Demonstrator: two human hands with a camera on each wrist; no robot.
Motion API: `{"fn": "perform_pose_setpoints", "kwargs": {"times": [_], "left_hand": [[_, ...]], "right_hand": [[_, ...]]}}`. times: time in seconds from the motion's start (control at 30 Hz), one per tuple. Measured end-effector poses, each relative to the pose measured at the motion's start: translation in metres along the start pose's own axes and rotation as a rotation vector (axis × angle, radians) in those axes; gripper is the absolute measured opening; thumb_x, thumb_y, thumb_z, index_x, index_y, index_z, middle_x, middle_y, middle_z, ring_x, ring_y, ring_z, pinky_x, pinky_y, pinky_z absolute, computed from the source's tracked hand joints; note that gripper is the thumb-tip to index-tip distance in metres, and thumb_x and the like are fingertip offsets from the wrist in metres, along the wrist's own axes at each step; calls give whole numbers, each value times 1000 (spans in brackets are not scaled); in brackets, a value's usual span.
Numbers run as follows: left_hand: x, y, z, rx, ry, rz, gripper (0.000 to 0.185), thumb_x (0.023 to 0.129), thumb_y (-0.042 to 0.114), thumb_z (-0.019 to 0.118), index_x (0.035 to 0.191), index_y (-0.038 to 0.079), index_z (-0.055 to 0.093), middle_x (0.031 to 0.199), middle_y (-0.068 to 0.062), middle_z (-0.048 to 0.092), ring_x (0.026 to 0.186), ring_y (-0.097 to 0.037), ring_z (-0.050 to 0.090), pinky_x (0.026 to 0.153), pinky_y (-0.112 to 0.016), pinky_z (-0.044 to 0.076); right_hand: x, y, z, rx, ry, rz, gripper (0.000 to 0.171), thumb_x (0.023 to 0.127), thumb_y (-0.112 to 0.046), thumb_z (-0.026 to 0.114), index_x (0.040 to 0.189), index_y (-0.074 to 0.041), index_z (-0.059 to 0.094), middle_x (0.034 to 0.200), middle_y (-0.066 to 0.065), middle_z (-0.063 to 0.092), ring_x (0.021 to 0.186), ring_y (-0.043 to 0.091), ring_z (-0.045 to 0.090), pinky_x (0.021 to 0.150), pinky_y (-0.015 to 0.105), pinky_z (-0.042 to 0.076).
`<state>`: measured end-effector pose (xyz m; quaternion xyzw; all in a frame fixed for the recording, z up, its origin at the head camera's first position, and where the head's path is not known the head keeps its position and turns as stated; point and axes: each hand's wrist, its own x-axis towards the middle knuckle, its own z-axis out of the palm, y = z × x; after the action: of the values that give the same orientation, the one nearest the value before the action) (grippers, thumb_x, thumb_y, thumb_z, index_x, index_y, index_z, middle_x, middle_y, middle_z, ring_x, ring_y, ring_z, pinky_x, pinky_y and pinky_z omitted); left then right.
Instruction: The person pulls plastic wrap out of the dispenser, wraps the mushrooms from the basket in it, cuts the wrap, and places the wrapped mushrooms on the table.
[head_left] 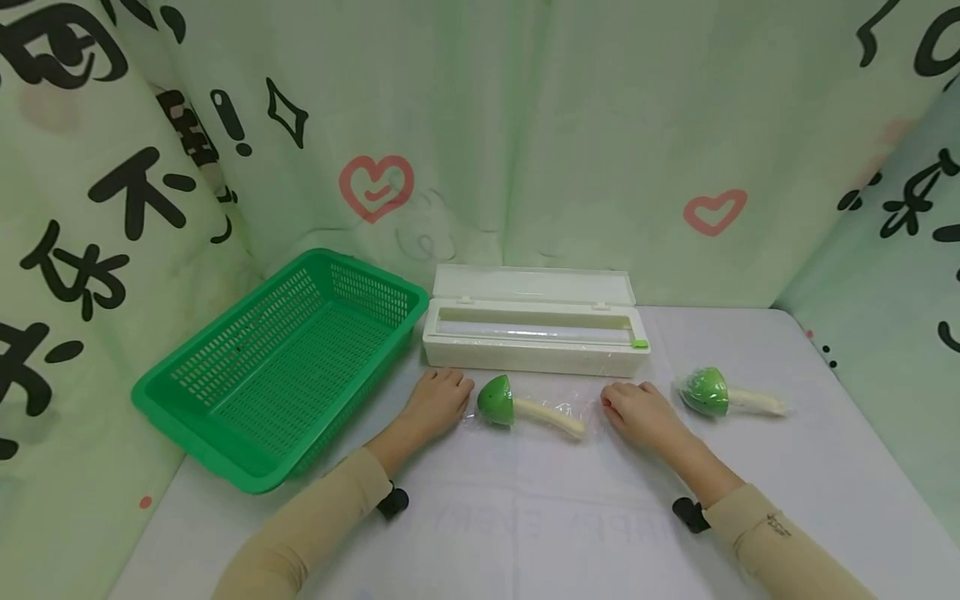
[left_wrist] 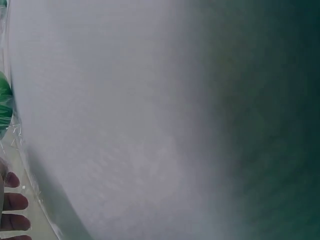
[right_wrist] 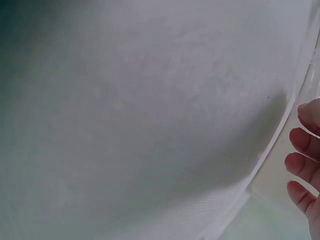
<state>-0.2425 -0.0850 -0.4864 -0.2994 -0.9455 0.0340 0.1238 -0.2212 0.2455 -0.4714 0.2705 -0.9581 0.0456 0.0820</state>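
A mushroom-shaped object [head_left: 497,401] with a green domed cap and pale stem lies on clear cling film [head_left: 581,407] on the white table. My left hand [head_left: 438,402] pinches the film's left edge beside the cap. On the far side of the stem, my right hand [head_left: 641,417] pinches the film's right edge. Behind both hands stands a white cling film dispenser [head_left: 536,360], its lid [head_left: 532,285] raised and a green slide cutter [head_left: 640,343] at its right end. In the right wrist view, the curled fingers [right_wrist: 302,165] show; the pinch itself is partly cut off.
A green plastic basket [head_left: 300,446] stands at the left, close to my left forearm. To the right of my right hand lies a second green-capped object [head_left: 707,392], wrapped in film. A printed pale green curtain [head_left: 585,150] encloses the table [head_left: 480,533] at the back and sides.
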Motion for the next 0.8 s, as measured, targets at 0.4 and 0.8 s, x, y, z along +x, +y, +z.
{"fn": "perform_pose_setpoints", "kwargs": {"times": [0.4, 0.8], "left_hand": [[6, 11, -2, 30, -114, -76, 20, 92, 29, 48, 97, 16, 61, 93, 0, 56, 94, -17, 53, 80, -34, 40], [6, 12, -9, 7, -161, -112, 21, 93, 29, 45, 98, 14, 60, 100, -2, 57, 98, -18, 52, 83, -35, 40]], "right_hand": [[3, -38, -16, -14, 368, 90, 11, 75, -9, 60, 84, -3, 58, 80, 11, 61, 77, 32, 59, 70, 46, 39], [10, -87, -3, -151, 301, -332, 30, 76, -16, 63, 104, -6, 57, 95, 5, 58, 82, 21, 56, 70, 34, 44]]}}
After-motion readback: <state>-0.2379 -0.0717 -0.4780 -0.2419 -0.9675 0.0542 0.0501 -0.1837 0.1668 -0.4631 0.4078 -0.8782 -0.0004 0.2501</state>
